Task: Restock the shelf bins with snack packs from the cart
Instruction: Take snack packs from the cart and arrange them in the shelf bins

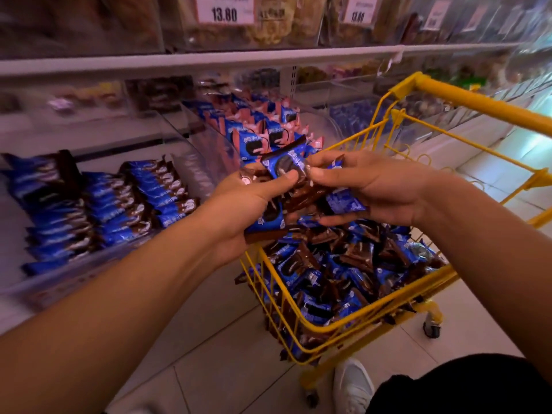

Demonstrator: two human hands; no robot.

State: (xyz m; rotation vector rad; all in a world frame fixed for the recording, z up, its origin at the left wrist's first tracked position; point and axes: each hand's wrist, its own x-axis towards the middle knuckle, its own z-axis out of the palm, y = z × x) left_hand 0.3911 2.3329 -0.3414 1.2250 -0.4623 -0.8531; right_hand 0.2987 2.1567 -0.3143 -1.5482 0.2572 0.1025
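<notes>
Both hands are raised above the yellow wire cart [352,324], which is heaped with blue-and-brown snack packs [343,264]. My left hand [248,210] grips a bunch of these packs, thumb pressed on the top one [286,165]. My right hand [376,189] holds more packs [343,203] from the other side, its fingertips meeting the left thumb. On the left, a clear shelf bin [185,144] holds rows of the same blue-and-brown packs [98,201]. The bin behind my hands holds blue-and-pink packs [263,127].
An upper shelf carries clear bins of other snacks with price tags such as 13.80 [224,14]. The cart's yellow handle [478,100] rises at the right. White tiled floor [209,339] lies below, with my white shoe [352,383] by the cart.
</notes>
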